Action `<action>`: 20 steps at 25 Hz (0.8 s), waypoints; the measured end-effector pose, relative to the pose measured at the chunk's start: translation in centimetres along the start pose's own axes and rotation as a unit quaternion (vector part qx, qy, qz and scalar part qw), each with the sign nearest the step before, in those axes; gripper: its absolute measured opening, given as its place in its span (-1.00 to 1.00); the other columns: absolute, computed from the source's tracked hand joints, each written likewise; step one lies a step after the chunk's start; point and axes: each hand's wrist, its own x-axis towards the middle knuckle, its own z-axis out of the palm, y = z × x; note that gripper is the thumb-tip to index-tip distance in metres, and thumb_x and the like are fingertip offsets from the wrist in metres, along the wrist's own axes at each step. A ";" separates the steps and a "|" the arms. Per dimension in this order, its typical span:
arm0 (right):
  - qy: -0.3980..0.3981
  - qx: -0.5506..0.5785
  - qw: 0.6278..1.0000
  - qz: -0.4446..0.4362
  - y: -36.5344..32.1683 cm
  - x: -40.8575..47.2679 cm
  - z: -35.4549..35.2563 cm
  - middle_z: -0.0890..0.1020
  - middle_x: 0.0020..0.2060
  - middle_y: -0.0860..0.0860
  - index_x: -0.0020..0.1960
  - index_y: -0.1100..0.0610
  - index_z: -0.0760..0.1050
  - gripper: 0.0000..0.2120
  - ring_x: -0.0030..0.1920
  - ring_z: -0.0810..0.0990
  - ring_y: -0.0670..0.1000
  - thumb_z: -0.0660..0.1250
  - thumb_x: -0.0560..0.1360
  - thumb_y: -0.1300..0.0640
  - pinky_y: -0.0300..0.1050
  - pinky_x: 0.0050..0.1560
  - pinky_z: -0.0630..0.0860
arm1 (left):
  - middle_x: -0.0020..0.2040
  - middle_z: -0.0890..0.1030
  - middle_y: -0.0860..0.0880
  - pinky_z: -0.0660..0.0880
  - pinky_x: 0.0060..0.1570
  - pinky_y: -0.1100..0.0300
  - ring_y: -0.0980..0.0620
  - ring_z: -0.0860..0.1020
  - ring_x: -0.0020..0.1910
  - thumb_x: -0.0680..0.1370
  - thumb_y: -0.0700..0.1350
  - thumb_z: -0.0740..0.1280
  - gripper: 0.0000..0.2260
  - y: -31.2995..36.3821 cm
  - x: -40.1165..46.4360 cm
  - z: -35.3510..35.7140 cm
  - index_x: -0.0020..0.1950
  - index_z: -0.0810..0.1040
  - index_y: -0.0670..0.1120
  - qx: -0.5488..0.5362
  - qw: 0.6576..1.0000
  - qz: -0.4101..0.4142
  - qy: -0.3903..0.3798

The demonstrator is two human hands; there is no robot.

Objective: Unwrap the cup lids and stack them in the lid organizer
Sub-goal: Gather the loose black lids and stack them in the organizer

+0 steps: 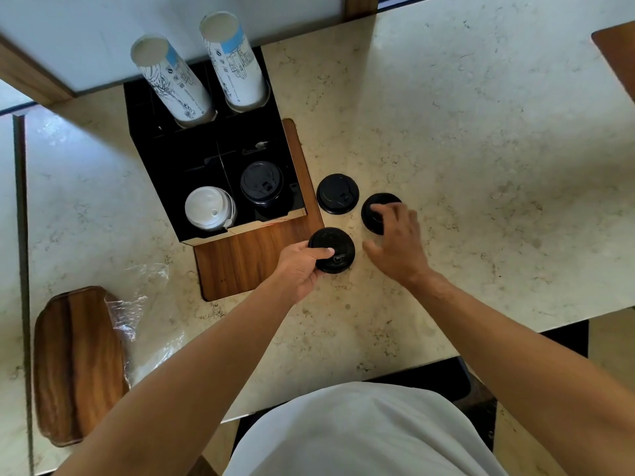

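Three black cup lids lie on the marble counter right of the black lid organizer (156, 149). My left hand (300, 266) grips the nearest black lid (338, 245) at its left edge, thumb on top. My right hand (397, 240) reaches over the right-hand black lid (379, 204), fingers curled onto its top. A third black lid (337, 193) lies untouched beside the organizer. Inside the organizer sit a stack of black lids (262, 182) and a stack of white lids (209, 207).
Two stacks of printed paper cups (175, 84) (233, 60) stand in the organizer's back slots. The organizer rests on a wooden board (247, 259). A wooden tray (77, 364) and crumpled clear plastic wrap (137, 310) lie at the left. The counter's front edge runs near my body.
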 end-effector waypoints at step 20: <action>-0.071 0.074 0.994 -0.040 -2.9 -1.1 2.5 0.40 0.32 0.03 0.59 0.01 0.08 0.01 0.32 0.30 0.02 0.51 0.31 -0.23 -0.09 0.28 0.37 | 0.04 0.74 -0.17 0.62 0.17 -0.09 -0.13 0.72 0.02 0.62 0.16 0.27 -0.58 0.7 0.8 -0.9 0.24 0.60 -0.14 -0.090 0.992 -0.056 -0.065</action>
